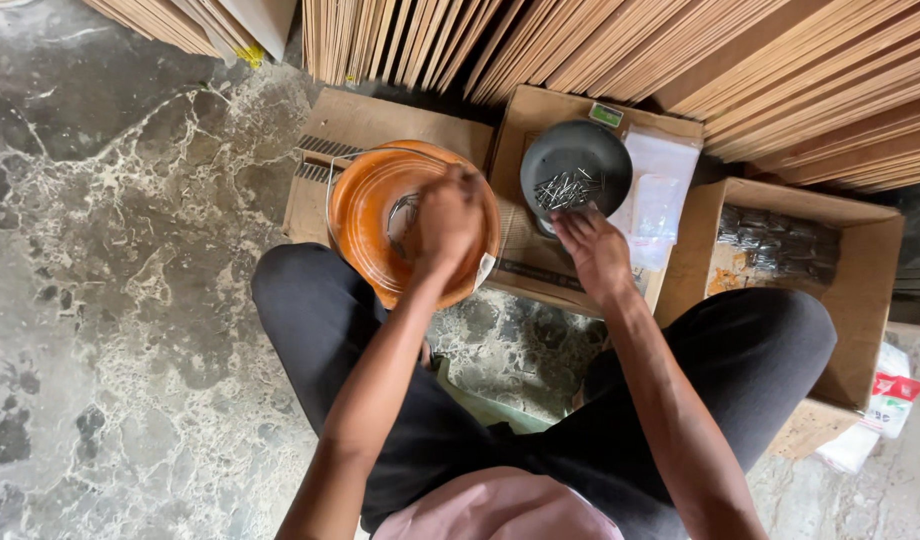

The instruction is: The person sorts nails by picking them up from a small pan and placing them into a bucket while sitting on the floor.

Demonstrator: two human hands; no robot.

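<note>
At ten o'clock the stone floor (130,250) looks mottled and worn. The orange plastic bucket (365,205) is smooth and glossy, the dark bowl (577,150) matt, its metal nails (568,188) shiny. At twelve, wooden boards (680,50) look raw; cardboard boxes (860,260) matt.

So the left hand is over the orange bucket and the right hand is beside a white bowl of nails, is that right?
Not quite: the bowl is dark grey, not white, as the head view shows. The left hand is over the orange bucket, and the right hand is beside the bowl of nails.
</note>
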